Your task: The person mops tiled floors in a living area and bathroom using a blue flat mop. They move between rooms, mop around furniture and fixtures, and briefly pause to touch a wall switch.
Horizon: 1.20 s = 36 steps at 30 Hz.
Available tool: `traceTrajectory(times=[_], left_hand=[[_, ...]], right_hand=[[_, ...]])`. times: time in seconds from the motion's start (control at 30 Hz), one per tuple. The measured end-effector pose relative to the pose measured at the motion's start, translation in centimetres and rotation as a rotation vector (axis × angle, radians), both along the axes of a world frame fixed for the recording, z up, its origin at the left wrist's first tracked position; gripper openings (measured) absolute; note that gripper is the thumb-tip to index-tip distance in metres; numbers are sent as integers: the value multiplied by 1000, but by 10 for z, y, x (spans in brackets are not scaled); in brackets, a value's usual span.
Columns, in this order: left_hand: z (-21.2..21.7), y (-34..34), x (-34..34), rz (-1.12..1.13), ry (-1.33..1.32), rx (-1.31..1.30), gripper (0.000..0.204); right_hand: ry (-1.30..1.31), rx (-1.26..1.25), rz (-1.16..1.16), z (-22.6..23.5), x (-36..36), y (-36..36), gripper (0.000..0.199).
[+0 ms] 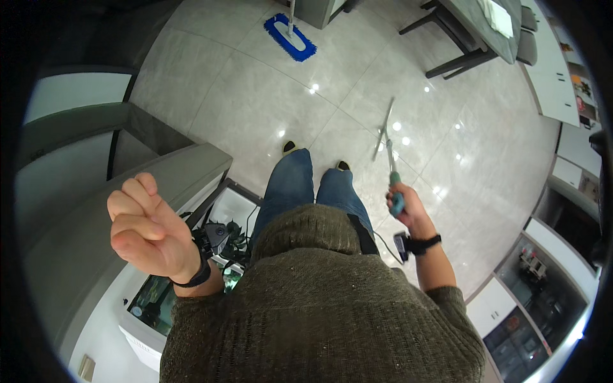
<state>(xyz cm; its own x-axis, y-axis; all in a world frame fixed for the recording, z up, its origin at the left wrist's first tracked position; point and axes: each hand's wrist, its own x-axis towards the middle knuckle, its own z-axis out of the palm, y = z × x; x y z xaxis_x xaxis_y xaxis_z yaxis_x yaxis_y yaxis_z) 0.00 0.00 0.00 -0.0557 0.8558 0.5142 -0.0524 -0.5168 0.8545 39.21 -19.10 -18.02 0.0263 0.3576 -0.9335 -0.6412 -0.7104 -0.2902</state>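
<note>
The glossy tiled floor (255, 102) fills most of the view, with bright light spots on it. Below the hands, the person's olive knitted sweater (319, 306) covers the lower middle and hides the waist, and the blue jeans (290, 185) go down to two dark shoe tips. To the left of the left hand stands a grey counter edge (185, 166); under that hand is a glass tank (153, 306) with dark things inside that are hard to make out.

Far above the right hand, at the top edge, a dark table (472, 38) is cut off by the frame, and a blue flat mop head (290, 37) lies on the floor, its pole only partly seen.

The left hand (150, 230) is raised and closed in a loose fist; nothing is visible inside it, and a black band sits on the wrist.

The right hand (408, 210) is wrapped around the teal grip of a thin pole (388, 143). The pole runs up and away from the fist over the floor, beside the right shoe. Its far end is blurred, so what is on it I cannot tell.
</note>
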Motion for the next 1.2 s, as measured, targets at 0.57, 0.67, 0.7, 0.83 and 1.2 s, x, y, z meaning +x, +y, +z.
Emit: traceTrajectory(times=[0.57,0.67,0.7,0.83,1.2], left_hand=[[5,16,-133,351,-102,15,49],[4,20,-136,405,-79,25,45],[5,21,-136,428,-54,37,44],[16,21,-144,512,2,89,42],[31,-17,-187,1282,287,-182,34]], right_hand=[[466,95,397,20,-325,253,8],[447,69,377,18,-329,262,9],[429,47,370,15,-334,267,9],[456,166,518,-3,-380,294,10],[115,225,1206,-18,-199,355,12]])
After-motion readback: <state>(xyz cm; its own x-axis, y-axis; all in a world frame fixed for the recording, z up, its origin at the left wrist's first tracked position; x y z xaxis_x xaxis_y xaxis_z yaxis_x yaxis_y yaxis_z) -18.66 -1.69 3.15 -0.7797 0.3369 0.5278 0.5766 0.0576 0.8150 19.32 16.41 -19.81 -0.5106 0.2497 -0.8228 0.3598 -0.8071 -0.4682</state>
